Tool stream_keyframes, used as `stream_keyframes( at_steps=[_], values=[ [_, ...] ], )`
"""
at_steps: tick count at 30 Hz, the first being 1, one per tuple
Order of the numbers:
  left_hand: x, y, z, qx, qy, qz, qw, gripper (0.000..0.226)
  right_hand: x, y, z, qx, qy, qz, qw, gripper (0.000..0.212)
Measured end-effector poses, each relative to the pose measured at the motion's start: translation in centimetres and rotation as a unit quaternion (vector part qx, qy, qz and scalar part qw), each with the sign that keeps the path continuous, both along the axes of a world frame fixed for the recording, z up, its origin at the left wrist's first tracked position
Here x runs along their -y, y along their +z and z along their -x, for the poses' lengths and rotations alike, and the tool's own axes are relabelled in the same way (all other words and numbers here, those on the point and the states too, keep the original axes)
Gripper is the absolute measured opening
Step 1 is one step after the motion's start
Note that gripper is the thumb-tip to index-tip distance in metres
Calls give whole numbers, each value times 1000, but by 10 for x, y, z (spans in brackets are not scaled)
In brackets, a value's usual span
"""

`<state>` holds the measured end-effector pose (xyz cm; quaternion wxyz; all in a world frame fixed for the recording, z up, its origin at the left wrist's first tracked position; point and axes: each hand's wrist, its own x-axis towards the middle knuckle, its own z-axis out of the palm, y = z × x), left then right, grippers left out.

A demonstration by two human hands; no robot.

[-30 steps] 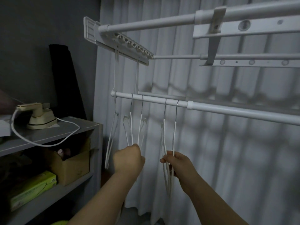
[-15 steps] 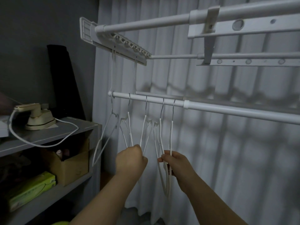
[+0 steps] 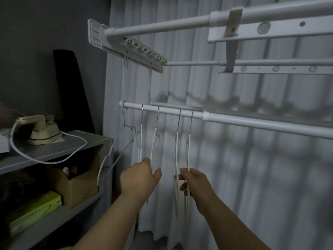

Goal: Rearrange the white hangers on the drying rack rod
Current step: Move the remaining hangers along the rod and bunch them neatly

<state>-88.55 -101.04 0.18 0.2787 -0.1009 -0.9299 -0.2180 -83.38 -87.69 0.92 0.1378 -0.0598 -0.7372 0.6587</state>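
Several white hangers hang by metal hooks from the lower white rod (image 3: 234,120) of the drying rack. The leftmost hanger (image 3: 115,156) swings out to the left at the rod's end. My left hand (image 3: 139,177) reaches the lower parts of the two middle hangers (image 3: 154,148), fingers loosely curled at them; the grip itself is hidden behind the hand. My right hand (image 3: 193,181) pinches the two right hangers (image 3: 177,154) together between thumb and fingers.
Upper rack bars (image 3: 162,27) and a slotted end piece (image 3: 137,49) hang overhead. A white curtain (image 3: 234,168) is behind the rod. At left a grey shelf (image 3: 54,150) carries a small iron (image 3: 43,130) with its cord, a cardboard box (image 3: 77,184) and a green package (image 3: 34,212).
The leftmost hanger has swung out to the left. The second middle hanger slid right along the rod, then back a little. My hands stayed at the hangers' lower parts.
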Motion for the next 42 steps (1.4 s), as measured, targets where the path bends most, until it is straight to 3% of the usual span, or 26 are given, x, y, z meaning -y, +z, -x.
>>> stream_keyframes(
  at_steps=[5, 17, 27, 31, 36, 42],
  values=[
    [-1, 4, -8, -56, -2, -55, 997, 46, -10, 0, -5, -16, -29, -26, 999, 15],
    [-14, 2, -26, -49, -35, -115, 992, 37, -35, -5, -21, -25, -49, -32, 998, 17],
    [-49, 18, -69, -83, -160, -202, 963, 15, -76, -7, -62, -61, -153, -111, 980, 15],
    [-96, 22, -109, -53, -244, -240, 938, 11, -113, 2, -109, -81, -200, -148, 965, 18],
    [-183, 16, -170, 1, -342, -265, 902, 26, -190, 12, -203, -126, -248, -211, 937, 16],
    [-307, -3, -253, 140, -432, -288, 843, 29, -290, 30, -338, -191, -352, -294, 868, 20]
  ],
)
